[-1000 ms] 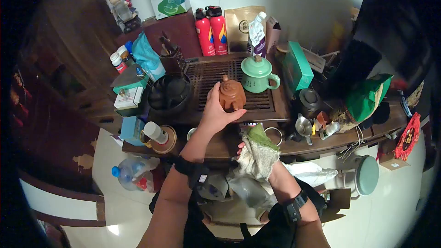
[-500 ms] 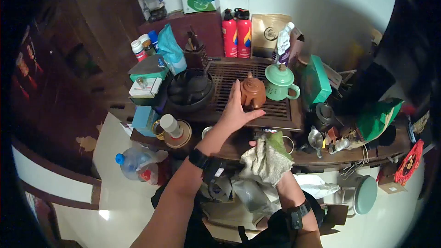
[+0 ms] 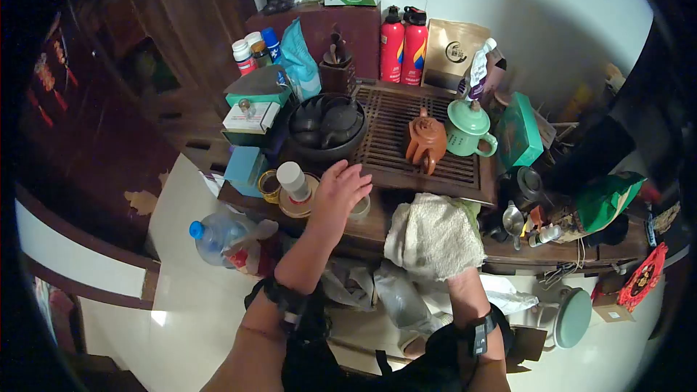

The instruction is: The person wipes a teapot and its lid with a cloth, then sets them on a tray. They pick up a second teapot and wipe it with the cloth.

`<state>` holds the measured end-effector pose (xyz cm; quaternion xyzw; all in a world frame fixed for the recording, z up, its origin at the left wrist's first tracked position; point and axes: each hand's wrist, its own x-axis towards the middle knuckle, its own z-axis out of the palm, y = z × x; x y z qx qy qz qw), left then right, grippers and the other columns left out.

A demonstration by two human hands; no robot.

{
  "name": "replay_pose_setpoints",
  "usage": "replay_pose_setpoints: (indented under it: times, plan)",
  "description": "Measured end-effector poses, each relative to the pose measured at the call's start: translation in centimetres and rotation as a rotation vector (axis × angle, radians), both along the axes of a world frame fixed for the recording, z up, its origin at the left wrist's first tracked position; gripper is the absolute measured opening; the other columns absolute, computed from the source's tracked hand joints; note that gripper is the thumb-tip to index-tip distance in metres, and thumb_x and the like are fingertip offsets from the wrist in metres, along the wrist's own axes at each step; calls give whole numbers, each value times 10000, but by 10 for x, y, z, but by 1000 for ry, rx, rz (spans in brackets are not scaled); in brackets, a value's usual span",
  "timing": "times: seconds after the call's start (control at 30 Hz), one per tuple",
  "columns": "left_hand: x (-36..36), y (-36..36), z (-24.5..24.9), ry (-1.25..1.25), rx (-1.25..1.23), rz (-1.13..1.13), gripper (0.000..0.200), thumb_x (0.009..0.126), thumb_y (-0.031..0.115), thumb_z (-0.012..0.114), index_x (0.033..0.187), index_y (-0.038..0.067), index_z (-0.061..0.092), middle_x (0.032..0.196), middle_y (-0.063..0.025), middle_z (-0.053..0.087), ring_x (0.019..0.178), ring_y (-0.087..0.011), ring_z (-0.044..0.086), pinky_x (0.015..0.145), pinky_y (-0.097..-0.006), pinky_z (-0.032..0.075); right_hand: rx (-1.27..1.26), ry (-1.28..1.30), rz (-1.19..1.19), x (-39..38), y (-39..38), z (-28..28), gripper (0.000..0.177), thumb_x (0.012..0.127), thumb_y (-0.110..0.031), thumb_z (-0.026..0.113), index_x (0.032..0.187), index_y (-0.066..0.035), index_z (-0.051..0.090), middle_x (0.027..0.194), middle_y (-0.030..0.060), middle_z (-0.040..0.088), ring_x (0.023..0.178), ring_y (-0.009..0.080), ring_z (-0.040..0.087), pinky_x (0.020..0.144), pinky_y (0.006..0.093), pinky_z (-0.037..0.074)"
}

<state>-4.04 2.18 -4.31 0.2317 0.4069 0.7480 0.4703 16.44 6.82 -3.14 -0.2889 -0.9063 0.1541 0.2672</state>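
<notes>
My left hand (image 3: pixel 338 197) is open above the table's front edge, fingers stretched out and holding nothing. A small pale cup (image 3: pixel 360 207) is partly hidden behind it, and a white-capped jar (image 3: pixel 293 180) on a round wooden coaster stands to its left. A cream and green cloth (image 3: pixel 434 238) covers my right hand (image 3: pixel 463 280), which holds it at the front edge; the fingers are hidden under it. Beyond the cloth, a brown clay teapot (image 3: pixel 425 139) sits on the slatted tea tray (image 3: pixel 385 117), beside a lidded green mug (image 3: pixel 465 132).
A black bowl of dark teaware (image 3: pixel 327 151) stands left of the tray. Behind are two red fire extinguishers (image 3: pixel 404 46) and a kraft pouch (image 3: pixel 451 51). To the right are a green box (image 3: pixel 520 131), a metal strainer (image 3: pixel 512 219) and a green bag (image 3: pixel 607 202).
My left hand has left the teapot and moved down and left toward the small cup. The cloth now spreads wider over my right hand. The view has shifted.
</notes>
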Motion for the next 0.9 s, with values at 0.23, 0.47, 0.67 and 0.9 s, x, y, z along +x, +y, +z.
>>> replay_pose_setpoints:
  times: [0.23, 0.47, 0.67, 0.9]
  plan:
    - [-11, 10, 44, 997, -218, 27, 228, 840, 180, 585, 995, 18, 548, 1010, -135, 579, 824, -291, 609, 696, -385, 501, -990, 783, 107, 15, 11, -69, 368, 822, -227, 506, 1162, -89, 482, 1126, 96, 534, 1034, 240, 507, 903, 328, 399]
    - [-65, 55, 45, 1918, -738, 337, 272, 749, 289, 639, 834, 31, 637, 884, -151, 604, 806, -321, 607, 694, -404, 490, -729, 670, -49, 22, 2, -63, 420, 780, -273, 538, 1153, -86, 491, 1128, 121, 528, 1032, 278, 501, 912, 360, 391]
    - [-83, 73, 35, 1918, -808, 186, 329, 781, 362, 594, 800, 34, 623, 847, -161, 604, 804, -355, 593, 700, -445, 477, -588, 751, -3, 17, 2, -47, 381, 741, -297, 561, 1055, -81, 545, 1003, 124, 573, 948, 283, 533, 838, 365, 428]
    - [-80, 69, 33, 1851, -682, 340, 262, 847, 271, 532, 867, 13, 571, 915, -187, 558, 844, -363, 574, 713, -438, 465, -403, 456, -26, 22, 3, -29, 367, 715, -251, 562, 1033, -68, 550, 963, 132, 579, 904, 290, 544, 795, 368, 444]
